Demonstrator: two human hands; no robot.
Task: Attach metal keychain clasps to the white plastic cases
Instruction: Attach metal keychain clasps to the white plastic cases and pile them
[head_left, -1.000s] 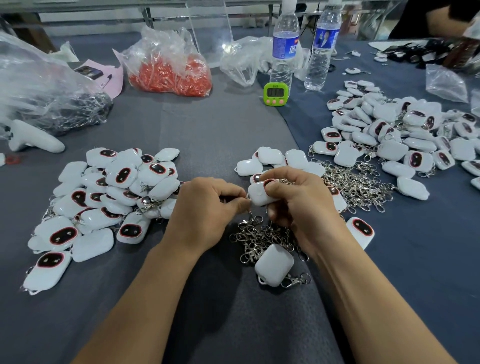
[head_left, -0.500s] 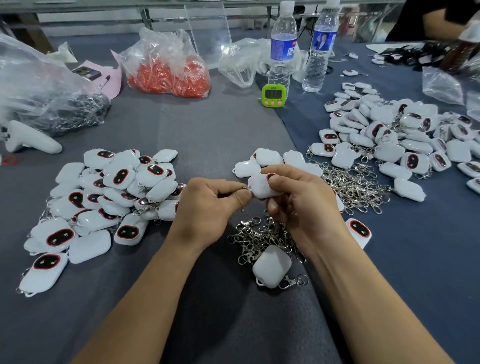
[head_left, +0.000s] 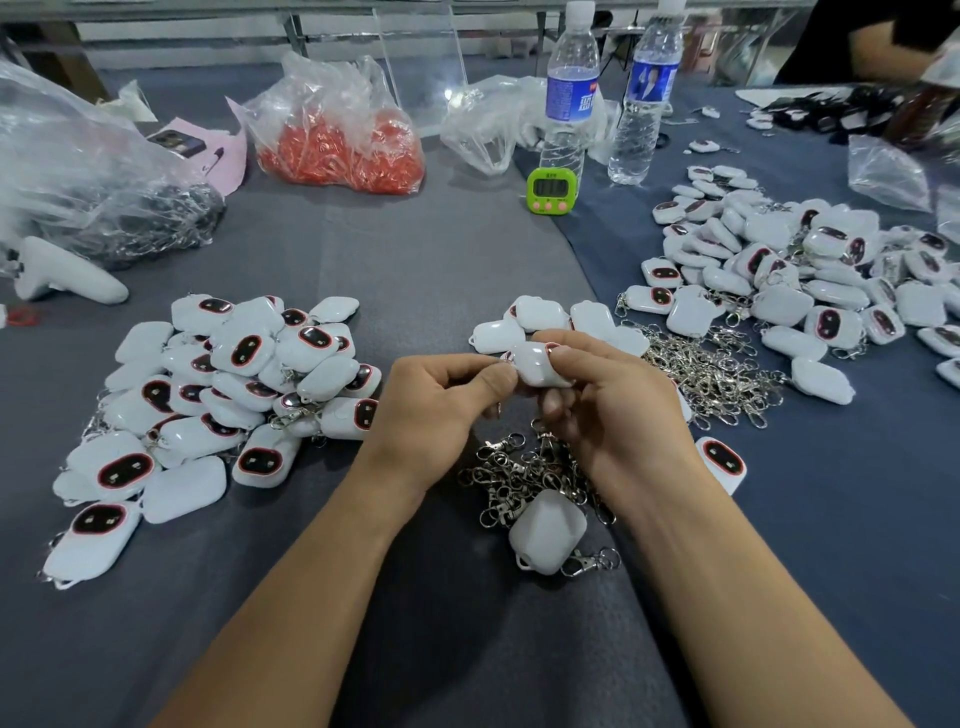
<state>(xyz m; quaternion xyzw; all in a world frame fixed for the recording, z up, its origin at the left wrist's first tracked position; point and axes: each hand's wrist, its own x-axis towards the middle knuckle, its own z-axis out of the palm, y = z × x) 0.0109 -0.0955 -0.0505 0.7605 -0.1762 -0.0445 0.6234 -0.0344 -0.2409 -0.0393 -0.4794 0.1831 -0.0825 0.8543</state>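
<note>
A: White plastic between the hands, then. Is the white case (head_left: 540, 366) gripped or only touched?

B: Gripped. The right hand (head_left: 618, 410) has its fingers curled over the top and its thumb underneath, a narrow grip closed on the case's right half.

A: And the left hand (head_left: 441, 410)?

B: Thumb and forefinger are pressed together in a tight pinch at the case's left end, touching it. The other fingers are curled in under the palm. The fingertips hide what sits inside the pinch, so I cannot tell whether a clasp is there.

A: Where is the case in the frame?

B: Just above centre, held over the grey cloth (head_left: 415, 260) and bridging the two hands.

A: What lies under them?

B: A tangle of loose clasps (head_left: 524, 467) is directly below the hands. Below that, at lower centre, is a single case (head_left: 548, 532), plain side up, with a clasp lying against its lower right edge.

A: The other cases?

B: There is a left pile (head_left: 244, 353) at centre left, many of them showing dark red-rimmed ovals. A small group (head_left: 540, 314) sits just above the hands. A right pile (head_left: 779, 306) spreads across the upper right, with a second heap of clasps (head_left: 711, 369) between it and the right hand
</note>
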